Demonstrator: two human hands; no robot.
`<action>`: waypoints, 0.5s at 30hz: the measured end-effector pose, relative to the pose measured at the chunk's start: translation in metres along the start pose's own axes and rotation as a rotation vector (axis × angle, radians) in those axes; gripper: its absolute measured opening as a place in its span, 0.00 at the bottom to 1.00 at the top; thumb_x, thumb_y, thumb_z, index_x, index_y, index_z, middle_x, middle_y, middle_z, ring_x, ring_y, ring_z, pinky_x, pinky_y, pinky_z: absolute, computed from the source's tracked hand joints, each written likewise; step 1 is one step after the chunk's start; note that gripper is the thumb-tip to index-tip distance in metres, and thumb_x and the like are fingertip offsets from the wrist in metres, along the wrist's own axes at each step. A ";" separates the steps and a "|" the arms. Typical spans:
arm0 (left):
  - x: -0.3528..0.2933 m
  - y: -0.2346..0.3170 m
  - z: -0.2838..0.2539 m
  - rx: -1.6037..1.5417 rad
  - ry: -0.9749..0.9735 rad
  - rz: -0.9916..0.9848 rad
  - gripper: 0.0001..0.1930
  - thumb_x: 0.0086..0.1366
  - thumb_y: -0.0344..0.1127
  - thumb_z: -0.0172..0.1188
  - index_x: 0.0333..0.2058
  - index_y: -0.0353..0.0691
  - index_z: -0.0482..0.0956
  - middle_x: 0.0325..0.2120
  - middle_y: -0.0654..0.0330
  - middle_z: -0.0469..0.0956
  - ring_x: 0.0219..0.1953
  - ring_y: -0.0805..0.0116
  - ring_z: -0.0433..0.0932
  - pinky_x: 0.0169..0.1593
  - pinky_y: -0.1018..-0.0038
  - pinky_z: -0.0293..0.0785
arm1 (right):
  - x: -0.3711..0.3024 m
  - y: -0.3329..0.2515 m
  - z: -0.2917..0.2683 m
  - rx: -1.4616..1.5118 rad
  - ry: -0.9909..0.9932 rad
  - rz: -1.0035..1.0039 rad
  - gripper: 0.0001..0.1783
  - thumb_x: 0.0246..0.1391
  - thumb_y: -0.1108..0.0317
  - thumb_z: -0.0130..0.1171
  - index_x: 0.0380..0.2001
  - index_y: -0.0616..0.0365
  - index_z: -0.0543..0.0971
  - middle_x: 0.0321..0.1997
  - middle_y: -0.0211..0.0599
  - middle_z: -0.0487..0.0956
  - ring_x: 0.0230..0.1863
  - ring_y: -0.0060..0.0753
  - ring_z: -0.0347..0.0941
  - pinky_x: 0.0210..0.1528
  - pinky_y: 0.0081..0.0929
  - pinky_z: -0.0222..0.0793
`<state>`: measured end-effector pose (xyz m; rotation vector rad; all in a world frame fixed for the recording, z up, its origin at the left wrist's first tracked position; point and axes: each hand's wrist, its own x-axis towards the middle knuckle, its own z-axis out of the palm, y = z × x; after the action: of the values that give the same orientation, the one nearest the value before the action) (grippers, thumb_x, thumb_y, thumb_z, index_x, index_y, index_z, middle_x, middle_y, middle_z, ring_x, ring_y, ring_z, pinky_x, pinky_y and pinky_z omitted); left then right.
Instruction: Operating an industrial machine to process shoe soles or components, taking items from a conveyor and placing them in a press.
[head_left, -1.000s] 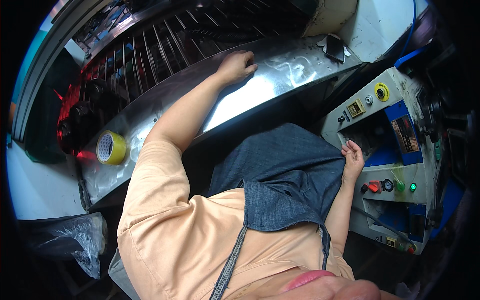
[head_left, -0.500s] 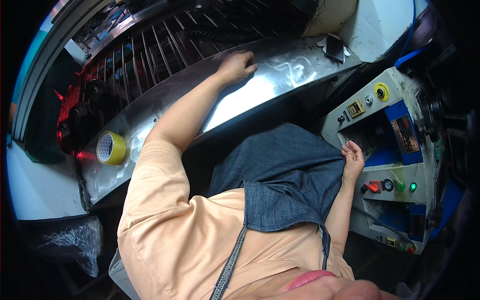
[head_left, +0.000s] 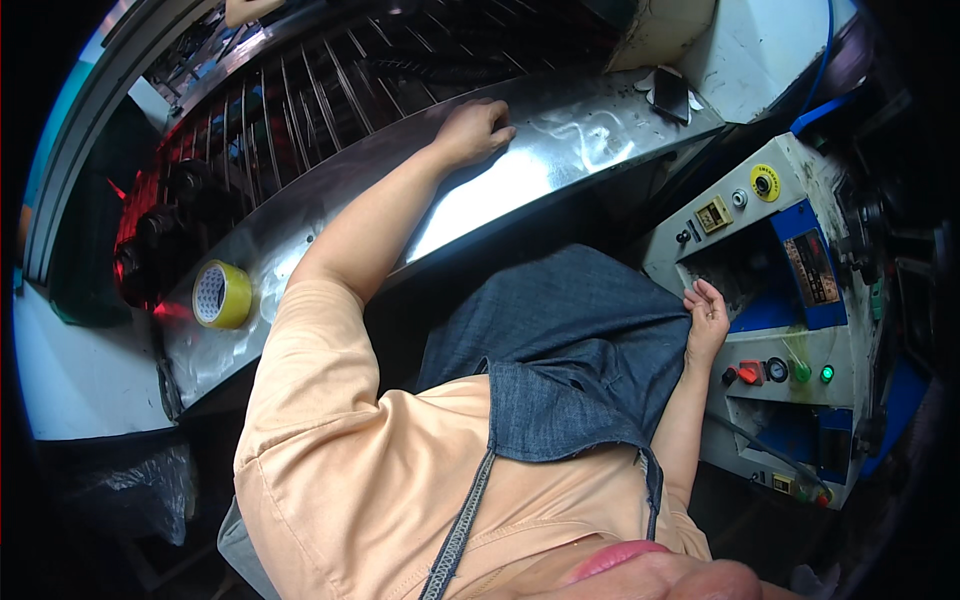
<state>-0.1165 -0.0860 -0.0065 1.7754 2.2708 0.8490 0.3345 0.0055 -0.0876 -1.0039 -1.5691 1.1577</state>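
My left hand [head_left: 474,133] rests on the shiny metal ledge [head_left: 590,125], its fingers curled in and nothing showing in them. The underside of that hand is hidden. Lower right, my right hand [head_left: 707,318] lies against the side of the dark blue denim apron [head_left: 560,310] over my lap. Its fingers are loosely bent and a little apart, with nothing held. Beside that hand stands a grey control panel [head_left: 745,350] with knobs and a lit green lamp. A roll of yellow tape [head_left: 222,295] stands on the left part of the ledge.
Beyond the ledge runs a row of thin metal rods [head_left: 300,110] over dark machinery, lit red at left. A small dark flat object [head_left: 672,97] lies at the ledge's right end. A clear plastic bag [head_left: 160,490] hangs lower left. Another person's arm [head_left: 250,10] shows at the top.
Another person's arm has come into view at the top left. The plastic bag at lower left has shifted shape. Both my hands have stayed where they were.
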 end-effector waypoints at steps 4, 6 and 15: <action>-0.001 -0.002 -0.001 0.010 0.020 0.026 0.13 0.60 0.40 0.57 0.35 0.35 0.76 0.33 0.53 0.76 0.35 0.59 0.75 0.41 0.67 0.71 | 0.000 -0.002 0.002 -0.004 -0.006 0.011 0.17 0.54 0.81 0.43 0.47 0.69 0.72 0.46 0.46 0.76 0.44 0.33 0.76 0.46 0.23 0.71; -0.002 -0.001 -0.001 0.004 0.018 0.012 0.13 0.60 0.40 0.57 0.34 0.35 0.76 0.33 0.53 0.76 0.36 0.59 0.75 0.41 0.67 0.71 | 0.000 -0.002 0.001 -0.007 -0.008 0.013 0.17 0.54 0.82 0.43 0.47 0.69 0.72 0.46 0.46 0.76 0.44 0.33 0.76 0.46 0.23 0.71; -0.002 0.001 -0.002 -0.015 0.019 0.006 0.13 0.59 0.40 0.58 0.33 0.35 0.76 0.32 0.52 0.76 0.35 0.58 0.75 0.41 0.66 0.71 | 0.001 -0.002 0.001 -0.006 -0.022 0.006 0.19 0.52 0.83 0.41 0.48 0.69 0.72 0.46 0.46 0.76 0.44 0.33 0.76 0.46 0.23 0.71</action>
<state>-0.1161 -0.0880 -0.0048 1.7766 2.2657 0.8845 0.3336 0.0057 -0.0857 -1.0032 -1.5882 1.1724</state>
